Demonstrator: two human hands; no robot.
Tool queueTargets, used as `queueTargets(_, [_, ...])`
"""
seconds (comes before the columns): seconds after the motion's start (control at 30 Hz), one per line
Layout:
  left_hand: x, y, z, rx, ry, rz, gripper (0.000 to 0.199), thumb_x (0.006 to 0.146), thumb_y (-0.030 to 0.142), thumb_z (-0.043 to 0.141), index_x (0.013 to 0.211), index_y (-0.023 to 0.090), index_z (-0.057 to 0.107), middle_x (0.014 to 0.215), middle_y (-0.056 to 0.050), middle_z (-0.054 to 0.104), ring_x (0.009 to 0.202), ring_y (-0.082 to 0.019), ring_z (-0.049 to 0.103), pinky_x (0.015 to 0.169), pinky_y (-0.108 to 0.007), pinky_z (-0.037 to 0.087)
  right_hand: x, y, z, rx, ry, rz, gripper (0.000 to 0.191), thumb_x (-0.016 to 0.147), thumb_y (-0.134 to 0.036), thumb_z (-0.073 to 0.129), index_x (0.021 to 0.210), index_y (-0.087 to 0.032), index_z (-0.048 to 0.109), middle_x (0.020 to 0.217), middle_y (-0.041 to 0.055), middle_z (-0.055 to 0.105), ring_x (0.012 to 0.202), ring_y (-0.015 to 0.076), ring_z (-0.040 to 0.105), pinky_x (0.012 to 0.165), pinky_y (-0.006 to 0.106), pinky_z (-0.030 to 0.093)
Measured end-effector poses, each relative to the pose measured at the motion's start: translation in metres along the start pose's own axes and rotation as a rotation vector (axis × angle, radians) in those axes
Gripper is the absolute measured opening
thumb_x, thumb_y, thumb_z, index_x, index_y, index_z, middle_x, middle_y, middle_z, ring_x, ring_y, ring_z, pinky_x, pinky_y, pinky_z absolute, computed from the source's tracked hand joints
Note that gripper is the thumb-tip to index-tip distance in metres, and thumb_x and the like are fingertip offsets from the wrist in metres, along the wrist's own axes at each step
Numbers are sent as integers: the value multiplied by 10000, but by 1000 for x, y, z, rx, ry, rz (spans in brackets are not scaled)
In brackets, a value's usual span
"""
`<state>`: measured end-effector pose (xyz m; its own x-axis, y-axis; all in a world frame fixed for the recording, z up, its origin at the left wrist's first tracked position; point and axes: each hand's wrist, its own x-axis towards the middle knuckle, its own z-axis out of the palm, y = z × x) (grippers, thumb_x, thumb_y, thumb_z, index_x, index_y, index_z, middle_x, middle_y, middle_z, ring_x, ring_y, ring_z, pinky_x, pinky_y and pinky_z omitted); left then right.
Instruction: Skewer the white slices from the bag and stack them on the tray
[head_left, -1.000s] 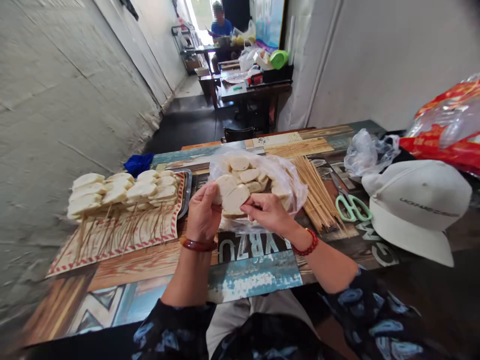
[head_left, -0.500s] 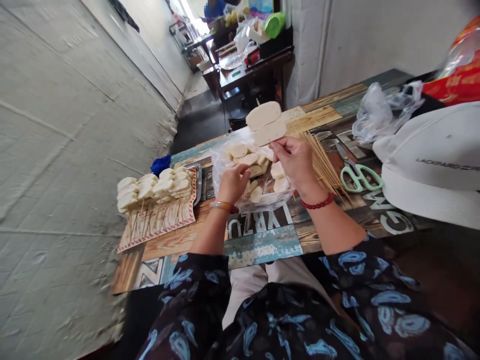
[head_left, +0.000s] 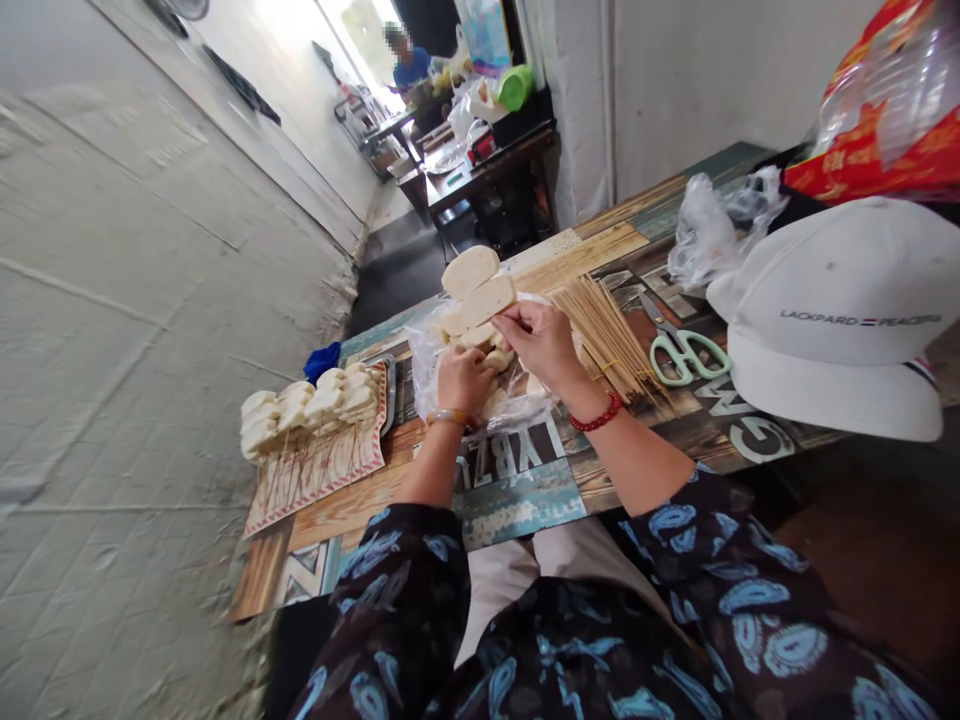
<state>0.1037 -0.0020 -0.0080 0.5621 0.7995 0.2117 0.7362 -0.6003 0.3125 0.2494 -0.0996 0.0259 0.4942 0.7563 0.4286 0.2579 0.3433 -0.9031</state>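
Observation:
Two pale oval slices on a stick [head_left: 480, 288] are held up by my right hand [head_left: 541, 345], its fingers pinched at their lower right end. My left hand [head_left: 463, 382] is lower, over the clear plastic bag [head_left: 426, 362] of loose slices; its fingers are curled, and what they may grip is hidden. Bare wooden sticks [head_left: 609, 335] lie in a bundle right of my right hand. At the left, several skewers of stacked slices [head_left: 311, 408] rest on a tray with red-edged paper [head_left: 259, 508].
Green-handled scissors [head_left: 686, 355], a white cap [head_left: 844, 310], a crumpled plastic bag [head_left: 705, 235] and a red package [head_left: 885, 130] are at the right. A blue cloth [head_left: 322, 361] lies behind the tray. Farther back, a person [head_left: 411, 65] is near a cluttered table [head_left: 491, 155].
The view has shifted. My right hand and the skewered slices are lower and closer to my left hand, which has moved slightly deeper over the bag.

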Motion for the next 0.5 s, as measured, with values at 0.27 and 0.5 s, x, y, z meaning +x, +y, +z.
queueTargets(0.27, [-25, 0, -40, -1425, 47, -320, 452, 607, 386, 856, 910, 164, 604, 828, -24, 695, 728, -131, 652, 644, -228, 485, -8, -3, 3, 129, -223, 43, 352, 877, -473, 627, 686, -178, 648, 542, -9, 618, 511, 111, 537, 537, 237, 414])
queueTargets(0.5, [-49, -33, -71, -1725, 223, -378, 393, 666, 328, 849, 984, 166, 684, 834, 2, 691, 616, -64, 604, 487, -154, 411, -27, -5, 10, 129, -534, 153, 337, 871, -463, 648, 727, -159, 673, 560, -7, 610, 509, 108, 518, 511, 233, 399])
